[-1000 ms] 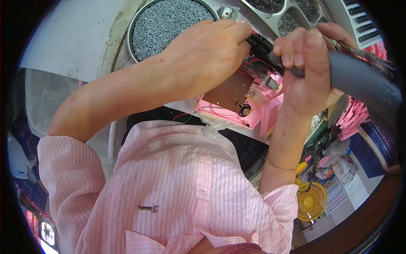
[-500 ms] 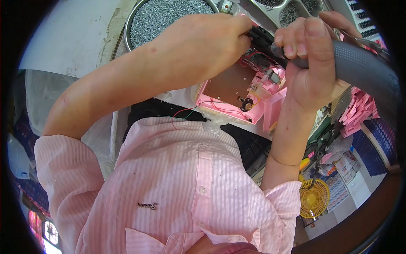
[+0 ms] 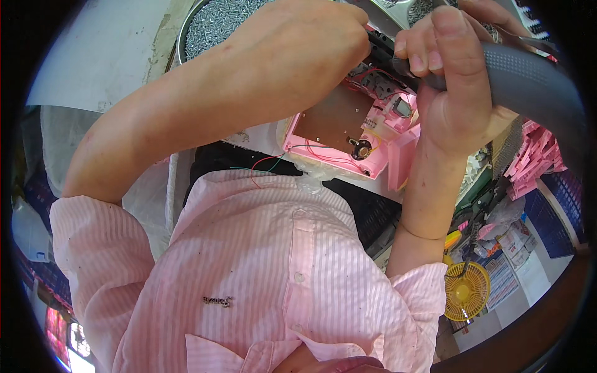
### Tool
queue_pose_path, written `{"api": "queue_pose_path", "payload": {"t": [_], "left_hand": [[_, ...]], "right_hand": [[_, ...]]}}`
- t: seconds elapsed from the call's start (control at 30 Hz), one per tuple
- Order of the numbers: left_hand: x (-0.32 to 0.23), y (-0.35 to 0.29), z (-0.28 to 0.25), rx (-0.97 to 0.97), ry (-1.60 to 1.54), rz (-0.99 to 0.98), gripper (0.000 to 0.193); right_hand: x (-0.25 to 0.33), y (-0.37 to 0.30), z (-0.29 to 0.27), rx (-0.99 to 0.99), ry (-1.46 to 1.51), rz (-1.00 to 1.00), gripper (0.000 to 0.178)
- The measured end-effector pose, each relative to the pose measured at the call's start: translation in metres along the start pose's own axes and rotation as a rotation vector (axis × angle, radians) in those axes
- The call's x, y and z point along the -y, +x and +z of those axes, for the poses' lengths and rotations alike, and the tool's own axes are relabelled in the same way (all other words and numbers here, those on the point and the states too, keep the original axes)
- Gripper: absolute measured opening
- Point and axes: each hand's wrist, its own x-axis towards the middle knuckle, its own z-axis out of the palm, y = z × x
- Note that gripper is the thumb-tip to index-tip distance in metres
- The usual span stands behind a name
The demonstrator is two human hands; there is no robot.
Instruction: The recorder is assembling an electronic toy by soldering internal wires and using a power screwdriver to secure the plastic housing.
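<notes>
My right hand is wrapped around a grey electric screwdriver with a dimpled grip; its black front end points left. Close to that end, my left hand is closed with its back toward me. Whatever its fingertips hold is hidden. Beneath both hands lies an open pink plastic housing. Inside it are a brown board, a small round black part, a silver-faced part and thin red wires. Red and green wires trail from its near left edge toward my shirt.
A metal bowl of small screws stands behind my left forearm. A compartment tray holds more screws at the far edge. Pink plastic pieces are piled at right, above a blue crate. A yellow round fan or basket is lower right.
Both hands and the screwdriver have shifted slightly up and left in the picture. The pink housing has barely moved, and more of its inside shows between my hands.
</notes>
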Motion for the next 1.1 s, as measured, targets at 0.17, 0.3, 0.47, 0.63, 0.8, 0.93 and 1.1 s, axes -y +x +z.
{"api": "queue_pose_path", "payload": {"t": [0.17,0.3,0.47,0.63,0.8,0.93,1.1], "left_hand": [[-0.004,-0.006,-0.01,-0.011,-0.099,-0.002,0.015],[0.003,-0.011,0.024,-0.218,0.063,0.025,0.013],[0.001,-0.014,0.025,-0.2,0.045,-0.02,0.028],[-0.001,-0.02,0.016,-0.518,-0.073,0.091,0.028],[-0.044,0.002,-0.032,-1.012,-0.447,0.252,0.032],[-0.074,0.033,-0.038,-1.189,-0.308,0.411,0.052],[-0.082,0.06,-0.028,-1.225,-0.279,0.414,0.064]], "right_hand": [[0.0,-0.002,0.003,-0.018,-0.015,-0.055,0.033],[-0.005,0.003,-0.013,0.177,0.116,-0.031,0.022],[-0.005,0.0,-0.014,0.116,0.163,0.002,0.024],[-0.001,-0.004,-0.008,0.033,-0.053,-0.01,0.027],[0.001,0.001,-0.01,0.088,-0.161,-0.067,0.029],[0.007,0.0,-0.002,-0.004,-0.129,0.05,0.027],[0.012,-0.004,0.0,-0.012,-0.208,0.024,0.026]]}}
